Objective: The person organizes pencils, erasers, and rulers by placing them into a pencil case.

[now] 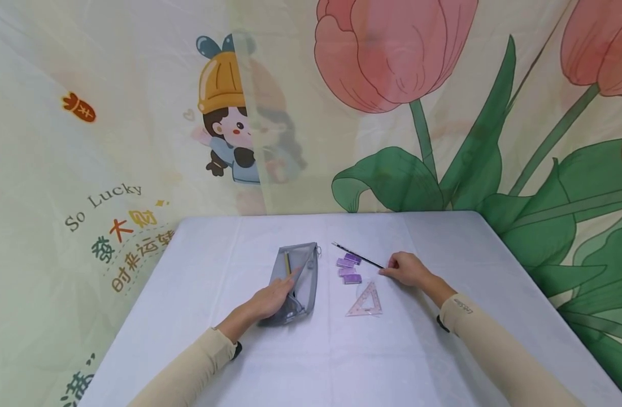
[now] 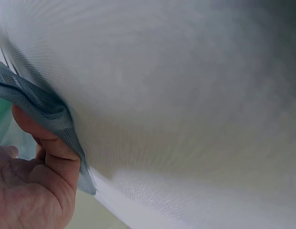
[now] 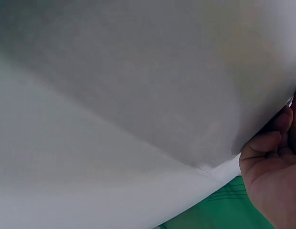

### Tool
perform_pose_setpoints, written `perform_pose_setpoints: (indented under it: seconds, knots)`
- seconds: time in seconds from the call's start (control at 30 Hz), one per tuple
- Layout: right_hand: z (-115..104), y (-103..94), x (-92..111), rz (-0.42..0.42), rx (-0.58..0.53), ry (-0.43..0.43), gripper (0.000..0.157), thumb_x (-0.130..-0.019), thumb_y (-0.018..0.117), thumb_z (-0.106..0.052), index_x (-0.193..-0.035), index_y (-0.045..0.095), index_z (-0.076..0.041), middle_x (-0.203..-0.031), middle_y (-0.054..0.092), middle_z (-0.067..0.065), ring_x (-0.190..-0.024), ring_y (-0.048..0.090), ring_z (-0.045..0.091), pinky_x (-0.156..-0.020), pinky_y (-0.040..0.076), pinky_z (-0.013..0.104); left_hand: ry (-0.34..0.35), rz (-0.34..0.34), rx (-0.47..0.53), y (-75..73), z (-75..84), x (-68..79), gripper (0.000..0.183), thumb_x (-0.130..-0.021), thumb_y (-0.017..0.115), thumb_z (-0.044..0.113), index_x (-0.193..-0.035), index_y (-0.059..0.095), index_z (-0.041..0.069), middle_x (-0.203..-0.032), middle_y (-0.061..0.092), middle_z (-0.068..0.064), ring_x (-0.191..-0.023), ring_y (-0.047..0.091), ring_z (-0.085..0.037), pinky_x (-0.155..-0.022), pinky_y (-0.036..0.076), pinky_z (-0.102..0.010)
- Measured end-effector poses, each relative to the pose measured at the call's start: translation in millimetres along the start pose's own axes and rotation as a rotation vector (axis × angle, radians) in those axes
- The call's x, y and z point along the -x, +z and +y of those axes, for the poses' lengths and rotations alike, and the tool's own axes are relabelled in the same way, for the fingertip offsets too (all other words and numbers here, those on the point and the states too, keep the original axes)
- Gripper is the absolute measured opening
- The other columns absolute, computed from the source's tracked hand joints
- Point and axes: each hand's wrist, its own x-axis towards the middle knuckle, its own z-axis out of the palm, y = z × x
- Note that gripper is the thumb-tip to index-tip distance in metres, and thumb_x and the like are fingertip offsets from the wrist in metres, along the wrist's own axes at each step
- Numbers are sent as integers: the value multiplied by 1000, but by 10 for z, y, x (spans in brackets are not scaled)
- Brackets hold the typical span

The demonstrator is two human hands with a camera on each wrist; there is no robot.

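Observation:
A grey mesh pencil case [image 1: 309, 285] lies left of the table's middle, a yellow-and-dark stick-like item [image 1: 287, 263] showing inside. My left hand [image 1: 271, 298] grips its near left part, index finger stretched along the top. In the left wrist view, curled fingers [image 2: 62, 162] of that hand hold the case's seamed edge [image 2: 43, 107]. Between thumb and fingers, my right hand [image 1: 406, 268] pinches one end of a dark pencil [image 1: 359, 255], which slants away to the upper left. Beneath the pencil are several purple erasers [image 1: 352, 279]. In the right wrist view the pencil is mostly hidden.
A pinkish transparent set square [image 1: 364, 311] lies nearer me than the erasers, overlapping another clear piece. White cloth covers the table [image 1: 214, 249]. Behind the far edge hangs a printed curtain [image 1: 300, 192] with tulips and a cartoon figure.

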Motion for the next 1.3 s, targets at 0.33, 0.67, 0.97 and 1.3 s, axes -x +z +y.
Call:
perform_pose_setpoints:
  seconds: [0.33, 0.67, 0.97, 1.3]
  knots:
    - [-5, -85, 61, -33, 30, 36, 30, -92, 71, -32, -77, 61, -8, -72, 56, 3, -68, 50, 16, -61, 41, 28, 9, -9, 37, 62, -17, 16, 52, -104, 17, 55, -155, 20, 47, -150, 43, -17, -131, 48, -43, -102, 37, -68]
    - [-20, -106, 122, -78, 3, -3, 23, -93, 70, -29, -86, 61, -9, -76, 57, 3, -73, 51, 16, -65, 43, 28, 1, 4, 19, 35, -2, 33, 51, -104, 18, 55, -154, 22, 48, -142, 49, -15, -121, 55, -38, -99, 42, -65]
    - [-13, -93, 195, -15, -64, -38, 20, -94, 69, -25, -85, 64, -8, -75, 58, 3, -72, 51, 15, -63, 44, 27, -13, 16, -1, 28, 4, 14, 50, -105, 19, 53, -154, 24, 48, -132, 54, -12, -108, 58, -30, -92, 47, -61]
    - [-138, -119, 279, 110, -218, -8, 24, -96, 66, -27, -87, 64, -6, -71, 59, 4, -64, 51, 16, -55, 43, 26, 10, 10, 22, 22, -25, 8, 52, -103, 17, 57, -154, 20, 49, -148, 44, -17, -128, 50, -43, -102, 38, -68]
